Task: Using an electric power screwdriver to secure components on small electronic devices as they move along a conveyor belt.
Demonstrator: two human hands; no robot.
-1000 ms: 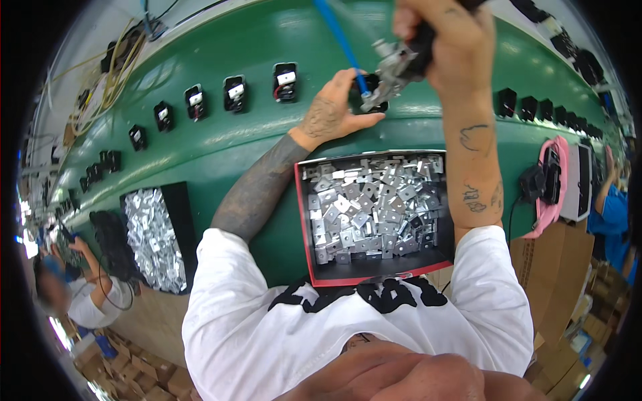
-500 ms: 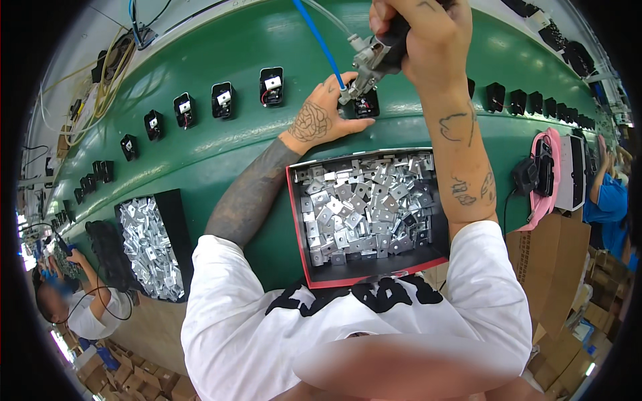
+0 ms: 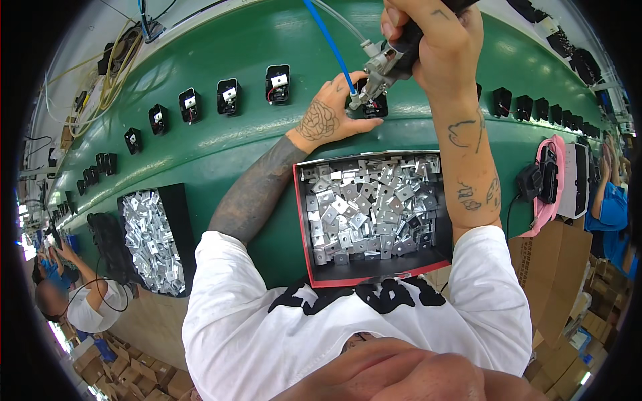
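the fingers of the left hand (image 3: pixel 328 117) are spread and pressed down around a small black part (image 3: pixel 373 107) on the green tabletop (image 3: pixel 221 154), thumb stretched out below it, steadying it from the near side; half a second back the same hand lay a little lower and further left in the head view, so the hold has followed the part along. the fingers of the right hand (image 3: pixel 435 40) are curled tight round the dark grip of a pneumatic screwdriver (image 3: pixel 384 67), whose metal tip now comes down between the left fingers onto the black part, with a blue air hose (image 3: pixel 328 40) trailing up and away. a second ago the tool's tip looked a shade higher, so it seems to have come into contact, and the fastening step looks under way rather than finished. just below the left wrist sits a red-edged box of metal brackets (image 3: pixel 368 214); left of the fingers a row of black units (image 3: pixel 227 97) waits along the tabletop.
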